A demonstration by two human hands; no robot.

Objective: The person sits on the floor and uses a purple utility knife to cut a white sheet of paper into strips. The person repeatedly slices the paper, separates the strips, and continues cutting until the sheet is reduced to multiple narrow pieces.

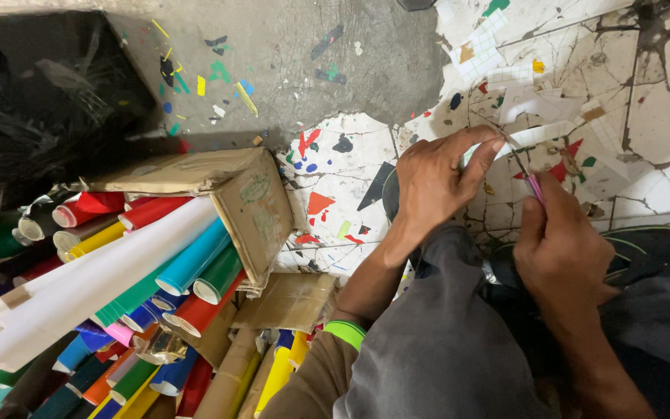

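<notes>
I record my right hand point(564, 248) closed around a pink-handled cutting tool point(535, 188), blade tip on a white sheet strip point(533, 137). My left hand point(436, 182), just left of the tool, pinches that strip between thumb and fingers. I judge the cut under way: the strip is still one piece at the blade. Left of my left hand, a torn cardboard box point(253, 213) lies on its side, spilling rolled coloured sheets point(191, 264) and one long white roll point(94, 287). Beyond the hands, coloured scraps point(319, 203) litter the cracked floor point(661, 116).
</notes>
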